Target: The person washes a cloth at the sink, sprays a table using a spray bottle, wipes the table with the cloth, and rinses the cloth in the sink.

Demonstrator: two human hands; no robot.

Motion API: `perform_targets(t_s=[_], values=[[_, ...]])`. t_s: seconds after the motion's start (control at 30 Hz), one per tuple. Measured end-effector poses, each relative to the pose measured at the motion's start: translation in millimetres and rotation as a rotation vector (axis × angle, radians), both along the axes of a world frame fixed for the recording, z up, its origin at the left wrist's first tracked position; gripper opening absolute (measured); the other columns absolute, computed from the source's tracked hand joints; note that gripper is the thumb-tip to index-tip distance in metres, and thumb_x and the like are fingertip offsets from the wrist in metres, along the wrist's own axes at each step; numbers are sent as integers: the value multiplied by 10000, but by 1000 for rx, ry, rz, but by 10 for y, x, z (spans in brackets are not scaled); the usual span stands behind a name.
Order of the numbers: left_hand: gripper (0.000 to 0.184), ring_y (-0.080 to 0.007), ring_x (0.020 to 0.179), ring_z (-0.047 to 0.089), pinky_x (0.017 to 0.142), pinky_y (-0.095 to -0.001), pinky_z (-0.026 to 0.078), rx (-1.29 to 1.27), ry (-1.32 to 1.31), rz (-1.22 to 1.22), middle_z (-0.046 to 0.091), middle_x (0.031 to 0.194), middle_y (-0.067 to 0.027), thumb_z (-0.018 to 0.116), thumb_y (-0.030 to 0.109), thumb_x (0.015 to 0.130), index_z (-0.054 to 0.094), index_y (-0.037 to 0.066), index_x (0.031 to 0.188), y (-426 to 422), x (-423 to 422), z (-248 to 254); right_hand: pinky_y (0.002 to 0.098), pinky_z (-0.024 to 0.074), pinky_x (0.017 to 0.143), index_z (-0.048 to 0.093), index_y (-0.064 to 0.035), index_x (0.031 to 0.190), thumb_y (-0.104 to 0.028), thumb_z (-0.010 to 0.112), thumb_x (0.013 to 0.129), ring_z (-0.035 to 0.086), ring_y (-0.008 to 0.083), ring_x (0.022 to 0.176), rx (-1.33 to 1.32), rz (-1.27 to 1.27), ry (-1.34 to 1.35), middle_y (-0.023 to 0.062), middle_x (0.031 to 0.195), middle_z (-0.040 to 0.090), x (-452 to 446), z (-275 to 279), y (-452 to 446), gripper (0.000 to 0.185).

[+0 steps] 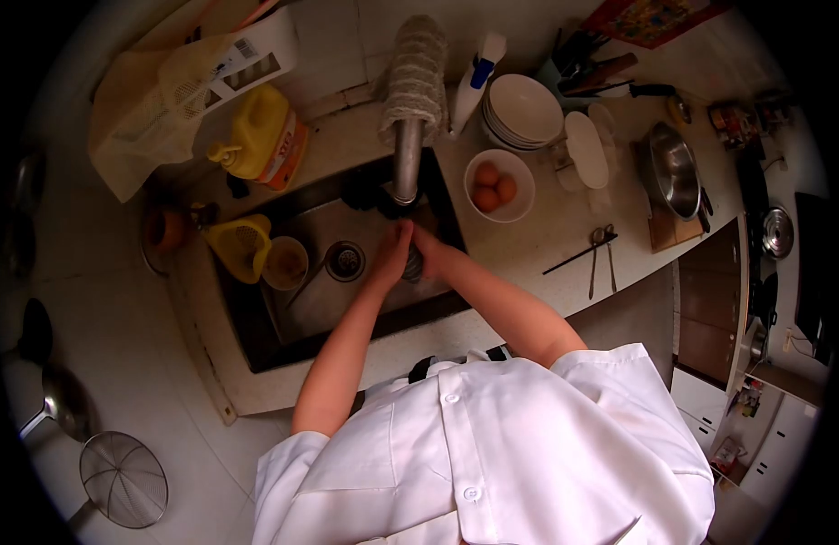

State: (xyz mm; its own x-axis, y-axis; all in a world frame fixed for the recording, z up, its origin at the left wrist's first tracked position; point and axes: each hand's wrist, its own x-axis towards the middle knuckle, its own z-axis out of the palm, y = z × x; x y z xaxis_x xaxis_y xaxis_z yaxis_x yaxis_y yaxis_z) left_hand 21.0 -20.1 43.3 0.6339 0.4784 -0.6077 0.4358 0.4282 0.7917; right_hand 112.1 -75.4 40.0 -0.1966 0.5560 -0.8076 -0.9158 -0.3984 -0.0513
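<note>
My left hand (392, 258) and my right hand (429, 252) are close together in the sink (301, 318), just below the mouth of the metal faucet (407, 168). The fingers of both look pressed together, and a small greyish patch shows between the palms. I cannot make out whether that patch is running water or a held thing. To the left, the sink drain (345, 262) is uncovered. A small bowl (285, 263) with brownish contents sits in the sink beside a yellow strainer (241, 247).
Right of the sink stand a white bowl of brown eggs (495, 186), stacked white plates (526, 109), a steel basin (674, 171) and utensils (601, 259). Behind the sink's left side is a yellow jug (263, 136). A wire skimmer (123, 480) hangs at lower left.
</note>
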Motion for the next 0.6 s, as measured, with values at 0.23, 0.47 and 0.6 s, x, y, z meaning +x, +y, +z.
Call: perform_targets(t_s=[0.23, 0.47, 0.6], values=[[676, -341, 1244, 237, 1001, -501, 130, 779, 322, -247, 288, 1327, -170, 275, 608, 825, 300, 142, 1314, -149, -23, 232, 359, 448, 757, 527, -78, 1045, -413, 471, 831, 560, 251, 854, -35, 49, -296, 118, 983, 570, -67, 24, -61, 402], [773, -241, 1289, 159, 1009, -498, 148, -386, -52, 156, 223, 1372, -93, 449, 578, 781, 161, 163, 1366, -203, -5, -84, 365, 410, 686, 597, -4, 887, -285, 476, 808, 550, 224, 797, -208, 100, -796, 124, 876, 589, -85, 87, 14, 316], [689, -239, 1175, 371, 920, -457, 342, -573, -286, 142, 307, 1315, -87, 614, 343, 772, 260, 133, 1324, -231, -204, 140, 353, 425, 668, 596, 1, 896, -301, 503, 811, 555, 211, 751, -161, -6, -802, 116, 809, 592, 70, -306, -4, 327]])
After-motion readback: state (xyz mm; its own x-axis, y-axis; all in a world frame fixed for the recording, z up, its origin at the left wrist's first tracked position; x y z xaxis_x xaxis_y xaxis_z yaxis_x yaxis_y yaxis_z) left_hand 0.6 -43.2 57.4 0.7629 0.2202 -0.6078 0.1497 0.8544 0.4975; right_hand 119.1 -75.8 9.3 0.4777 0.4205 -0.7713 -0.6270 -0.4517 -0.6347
